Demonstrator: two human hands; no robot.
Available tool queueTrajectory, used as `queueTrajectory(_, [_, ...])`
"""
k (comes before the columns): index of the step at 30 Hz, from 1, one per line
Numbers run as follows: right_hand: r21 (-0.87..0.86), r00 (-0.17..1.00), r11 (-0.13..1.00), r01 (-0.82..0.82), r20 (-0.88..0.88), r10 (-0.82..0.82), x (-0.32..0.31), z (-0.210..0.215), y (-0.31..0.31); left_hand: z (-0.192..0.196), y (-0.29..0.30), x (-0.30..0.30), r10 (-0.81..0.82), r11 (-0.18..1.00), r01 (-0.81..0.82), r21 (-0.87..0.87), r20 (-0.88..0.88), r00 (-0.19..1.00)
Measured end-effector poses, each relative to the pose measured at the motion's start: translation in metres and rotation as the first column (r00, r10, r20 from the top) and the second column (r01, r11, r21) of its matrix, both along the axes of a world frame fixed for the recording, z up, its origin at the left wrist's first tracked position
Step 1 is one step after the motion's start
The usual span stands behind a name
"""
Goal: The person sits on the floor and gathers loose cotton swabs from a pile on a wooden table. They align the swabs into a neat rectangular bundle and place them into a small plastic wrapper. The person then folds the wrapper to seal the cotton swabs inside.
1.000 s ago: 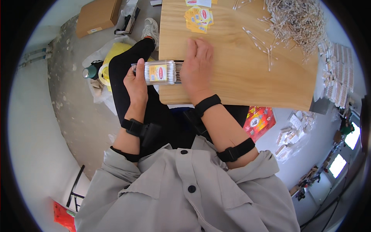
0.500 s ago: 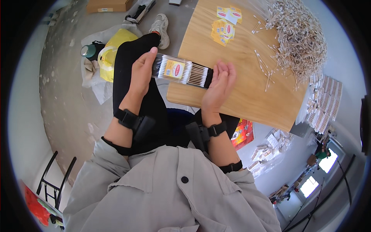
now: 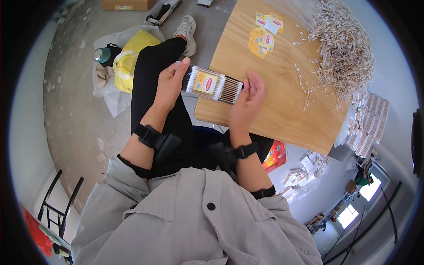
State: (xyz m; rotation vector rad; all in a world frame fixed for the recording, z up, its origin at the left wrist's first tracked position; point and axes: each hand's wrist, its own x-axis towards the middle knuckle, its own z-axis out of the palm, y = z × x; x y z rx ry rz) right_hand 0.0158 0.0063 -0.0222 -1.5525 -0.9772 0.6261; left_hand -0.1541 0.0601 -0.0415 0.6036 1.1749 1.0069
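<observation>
A clear flat pack of cotton swabs [image 3: 205,84] with a yellow and white card in it lies across both my hands, above my lap and beside the table's near left corner. My left hand [image 3: 168,88] grips its left end, thumb on top. At the right end, the curled fingers of my right hand [image 3: 247,104] close about the pack's edge; some fingertips are hidden. White swab tips line the left part, and brown sticks show toward the right.
On the wooden table [image 3: 265,112] lie yellow cards [image 3: 261,42], some loose swabs [image 3: 304,86] and a large swab heap [image 3: 344,53]. Packed swabs [image 3: 370,119] are stacked beyond its right edge. A yellow bag [image 3: 126,75] and a green-lidded bottle [image 3: 102,55] rest on the floor at left.
The pack and both hands sit slightly lower, with my left hand shifted right. Less black shows between the swabs and my right hand. The whole view has shifted a little too.
</observation>
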Motion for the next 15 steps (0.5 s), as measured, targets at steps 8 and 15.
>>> queueTrajectory(8, [0.017, 0.957, 0.996, 0.084, -0.281, -0.076, -0.017, 0.012, 0.004, -0.004, -0.003, 0.003, -0.023, 0.998, 0.03, 0.06, -0.126, 0.992])
queueTrajectory(15, [-0.025, 0.999, 0.999, 0.033, 0.036, -0.032, -0.028, 0.013, 0.007, 0.0, -0.005, 0.004, -0.005, 0.994, 0.025, 0.102, -0.186, 0.983])
